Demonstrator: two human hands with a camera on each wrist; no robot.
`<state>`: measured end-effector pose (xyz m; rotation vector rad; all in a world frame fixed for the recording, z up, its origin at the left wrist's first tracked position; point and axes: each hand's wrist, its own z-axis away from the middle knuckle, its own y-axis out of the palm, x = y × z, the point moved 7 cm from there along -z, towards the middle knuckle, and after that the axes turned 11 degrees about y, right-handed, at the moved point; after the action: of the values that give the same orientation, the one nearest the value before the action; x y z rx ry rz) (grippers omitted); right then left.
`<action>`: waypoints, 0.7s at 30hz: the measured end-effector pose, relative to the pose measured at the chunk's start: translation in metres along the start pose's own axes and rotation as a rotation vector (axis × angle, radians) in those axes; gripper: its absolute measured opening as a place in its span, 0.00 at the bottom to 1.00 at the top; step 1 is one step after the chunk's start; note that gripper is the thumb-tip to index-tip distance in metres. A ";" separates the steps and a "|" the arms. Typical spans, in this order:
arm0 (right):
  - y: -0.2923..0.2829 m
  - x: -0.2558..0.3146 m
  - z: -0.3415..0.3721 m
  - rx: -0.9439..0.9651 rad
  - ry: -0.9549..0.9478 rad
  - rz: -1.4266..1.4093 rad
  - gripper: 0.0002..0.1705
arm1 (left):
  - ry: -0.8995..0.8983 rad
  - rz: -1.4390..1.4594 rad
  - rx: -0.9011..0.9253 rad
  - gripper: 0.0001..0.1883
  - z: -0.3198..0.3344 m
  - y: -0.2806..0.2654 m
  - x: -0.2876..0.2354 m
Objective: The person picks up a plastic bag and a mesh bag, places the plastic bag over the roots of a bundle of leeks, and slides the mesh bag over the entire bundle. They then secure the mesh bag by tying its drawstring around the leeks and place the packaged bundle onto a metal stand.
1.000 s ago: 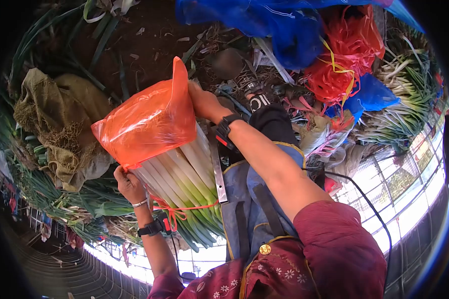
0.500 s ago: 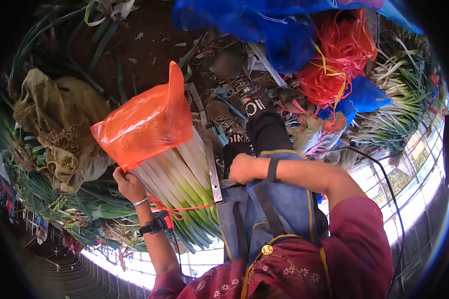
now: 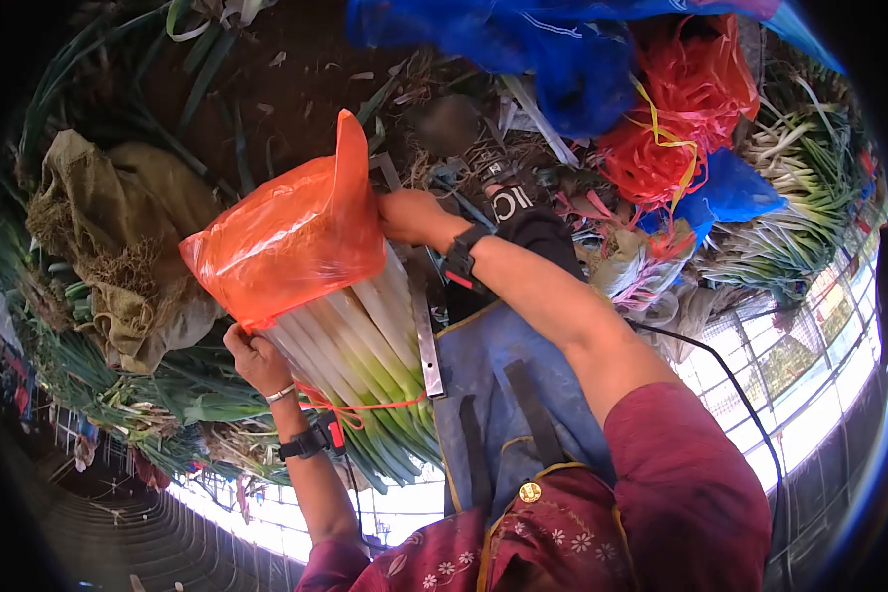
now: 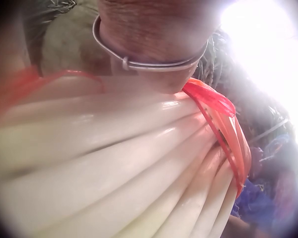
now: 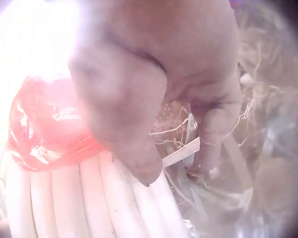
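A bundle of leeks [image 3: 350, 345] lies in front of the person, white ends covered by an orange plastic bag [image 3: 286, 242]. Red twine [image 3: 385, 406] goes round the green part. The left hand [image 3: 259, 362] pinches the bag's lower left corner; in the left wrist view the bag's rim [image 4: 216, 126] crosses the white stalks. At the bag's right side is the right hand [image 3: 414, 217]. The right wrist view shows its thumb [image 5: 139, 158] over the outer stalks beside the bag, fingers [image 5: 216, 121] spread apart from it with a gap between.
A metal bar [image 3: 427, 345] runs along the bundle's right side. Brown sacking [image 3: 123, 237] lies at left over more leeks. Red plastic strips [image 3: 676, 118], blue sheeting [image 3: 572, 59] and a leek heap [image 3: 799, 207] are on the right. A dark cable [image 3: 720, 360] trails beside the right arm.
The right hand was at the bag's right side, drew back over the lap half a second ago, and is now beside the bag again. The left hand has stayed at the bag's corner.
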<state>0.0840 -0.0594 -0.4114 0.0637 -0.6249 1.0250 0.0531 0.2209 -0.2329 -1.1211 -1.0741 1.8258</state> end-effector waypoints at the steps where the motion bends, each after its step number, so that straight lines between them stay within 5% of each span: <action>1: -0.001 0.005 0.012 0.027 0.064 0.100 0.17 | -0.010 -0.002 0.002 0.13 0.000 0.000 0.000; 3: 0.013 0.015 0.042 0.020 -0.148 0.313 0.09 | 0.001 -0.003 0.001 0.13 0.001 -0.001 0.002; 4: 0.031 0.020 0.074 -0.059 -0.405 0.314 0.08 | 0.009 0.001 0.001 0.13 0.001 0.000 0.003; 6: 0.072 0.010 0.147 0.260 -0.615 0.287 0.06 | 0.000 0.005 0.000 0.13 0.002 0.002 0.008; 11: 0.012 -0.022 0.132 0.613 -0.290 0.177 0.10 | -0.025 0.016 -0.010 0.14 0.000 0.003 0.002; 15: -0.079 -0.031 0.044 -0.477 -0.010 0.693 0.38 | -0.043 0.012 -0.010 0.14 0.004 0.001 0.008; 18: -0.038 -0.025 -0.001 -0.009 -0.029 0.287 0.52 | -0.048 0.043 -0.013 0.14 0.003 0.002 0.008; 19: -0.021 -0.023 -0.009 0.029 0.036 0.185 0.44 | -0.053 0.057 -0.015 0.14 0.003 0.002 0.008; 21: 0.021 -0.015 -0.015 0.450 0.078 0.024 0.28 | -0.036 0.029 -0.023 0.14 0.003 0.003 0.006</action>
<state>0.0687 -0.0554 -0.4368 0.4088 -0.3155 1.1709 0.0476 0.2245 -0.2365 -1.1271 -1.1074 1.8670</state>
